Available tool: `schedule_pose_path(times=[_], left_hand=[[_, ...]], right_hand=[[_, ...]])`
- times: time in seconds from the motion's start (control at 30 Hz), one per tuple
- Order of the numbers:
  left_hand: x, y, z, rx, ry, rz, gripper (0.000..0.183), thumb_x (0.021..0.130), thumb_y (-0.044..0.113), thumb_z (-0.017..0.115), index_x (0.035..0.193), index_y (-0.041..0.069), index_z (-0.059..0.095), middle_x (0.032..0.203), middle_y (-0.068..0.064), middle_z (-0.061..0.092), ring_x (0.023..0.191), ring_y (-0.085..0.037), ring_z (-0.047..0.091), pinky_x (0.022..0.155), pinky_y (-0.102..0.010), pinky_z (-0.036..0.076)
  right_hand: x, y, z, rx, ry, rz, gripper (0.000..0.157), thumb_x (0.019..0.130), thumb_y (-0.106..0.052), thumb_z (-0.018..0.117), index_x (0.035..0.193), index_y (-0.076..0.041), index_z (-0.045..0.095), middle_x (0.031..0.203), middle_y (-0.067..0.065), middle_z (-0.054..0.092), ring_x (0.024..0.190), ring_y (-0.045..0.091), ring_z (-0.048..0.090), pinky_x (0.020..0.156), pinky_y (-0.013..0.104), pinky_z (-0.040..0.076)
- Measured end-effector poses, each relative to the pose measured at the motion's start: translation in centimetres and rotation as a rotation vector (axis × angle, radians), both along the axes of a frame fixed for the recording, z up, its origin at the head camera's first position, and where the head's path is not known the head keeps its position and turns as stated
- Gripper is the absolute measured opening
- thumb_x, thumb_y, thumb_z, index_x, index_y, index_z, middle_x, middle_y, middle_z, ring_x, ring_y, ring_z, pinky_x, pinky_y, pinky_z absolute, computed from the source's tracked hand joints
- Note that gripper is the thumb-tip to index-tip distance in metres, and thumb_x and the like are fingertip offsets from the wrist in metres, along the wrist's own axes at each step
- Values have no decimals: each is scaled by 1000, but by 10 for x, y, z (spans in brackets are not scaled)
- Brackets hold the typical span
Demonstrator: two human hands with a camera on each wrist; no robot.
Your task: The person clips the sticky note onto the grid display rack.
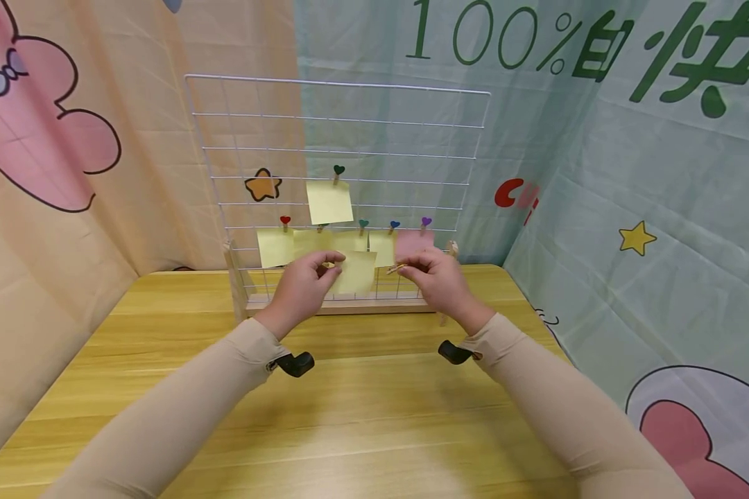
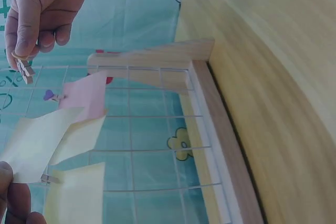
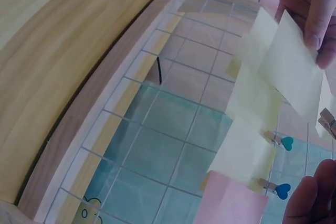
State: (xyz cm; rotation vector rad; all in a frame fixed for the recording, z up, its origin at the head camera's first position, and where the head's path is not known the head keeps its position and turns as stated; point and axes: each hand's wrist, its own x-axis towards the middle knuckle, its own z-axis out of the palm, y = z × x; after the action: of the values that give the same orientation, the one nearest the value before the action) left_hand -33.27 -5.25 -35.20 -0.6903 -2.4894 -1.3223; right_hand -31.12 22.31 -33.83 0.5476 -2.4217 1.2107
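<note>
Between thumb and fingers, my left hand [image 1: 302, 287] pinches a pale yellow sticky note [image 1: 357, 274] by its left edge. It is held up in front of a white wire grid [image 1: 349, 84]. My right hand [image 1: 440, 281] pinches a small wooden clothespin [image 2: 25, 72] to the right of that note. Behind them, a row of yellow notes [image 1: 274, 248] and one pink note [image 1: 415, 240] hangs on the grid from heart-topped clothespins. Above the row hangs a single yellow note [image 1: 329, 203] under a dark green heart clothespin [image 1: 339, 170].
A wooden base [image 1: 374, 305] carries the grid near the back of the wood-grain table [image 1: 374, 416]. Printed curtains [image 1: 555, 173] stand behind and beside it. A black strap piece [image 1: 295, 364] sticks out from the left cuff, and another [image 1: 454, 352] from the right.
</note>
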Motion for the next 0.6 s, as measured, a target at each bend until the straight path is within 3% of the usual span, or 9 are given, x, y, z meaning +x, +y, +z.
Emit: schedule_pose_path(times=[0.27,0.6], left_hand=[[-8,10,19,10,15,-1,26,107,19,62,132,15,70,112,-9,73,90,-23,67,69,-35,51],[-18,18,35,17,28,-2,29,108,17,60,136,13,67,130,-8,70,102,-25,69,76,-36,54]], right_hand=[[-7,-2,19,-17,37,-35,13,99,-12,74,107,-6,82,103,10,67,84,16,59,69,19,49],[-15,-1,32,-34,4,-56,20,102,-15,71,116,-5,80,104,10,64,88,20,60,69,18,49]])
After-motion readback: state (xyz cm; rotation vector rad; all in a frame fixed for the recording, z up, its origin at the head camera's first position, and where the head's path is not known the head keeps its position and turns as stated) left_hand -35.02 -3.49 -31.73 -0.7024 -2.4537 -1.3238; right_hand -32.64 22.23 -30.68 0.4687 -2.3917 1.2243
